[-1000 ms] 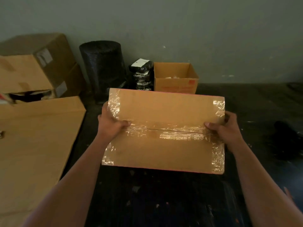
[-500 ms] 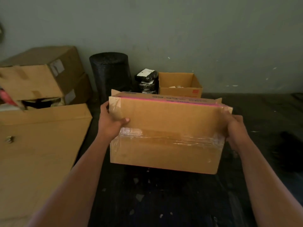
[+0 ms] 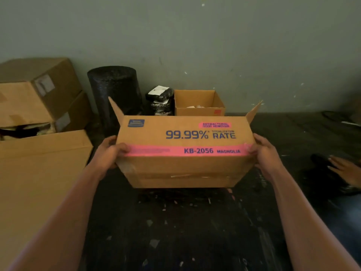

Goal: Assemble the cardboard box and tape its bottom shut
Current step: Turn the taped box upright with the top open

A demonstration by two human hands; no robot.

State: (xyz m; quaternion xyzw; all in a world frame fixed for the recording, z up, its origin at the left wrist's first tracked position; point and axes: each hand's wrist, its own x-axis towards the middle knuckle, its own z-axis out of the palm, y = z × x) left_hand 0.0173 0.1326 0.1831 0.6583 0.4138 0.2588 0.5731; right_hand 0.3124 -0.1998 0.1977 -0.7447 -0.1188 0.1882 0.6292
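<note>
While it hangs above the dark surface (image 3: 175, 231), the cardboard box (image 3: 183, 151) sits between the left hand (image 3: 109, 153) and right hand (image 3: 266, 153), each clasping one end.

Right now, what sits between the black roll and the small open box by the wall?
In the head view, a stack of black wrapped packages sits between the black roll and the small open box.

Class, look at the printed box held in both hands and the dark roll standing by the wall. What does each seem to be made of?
Printed box: brown cardboard, matte, judging by its thin raised flaps, folded edges and printed ink. Dark roll: probably black plastic wrap or foam, going by its dimpled, faintly glinting surface; the dim light leaves this open.
</note>
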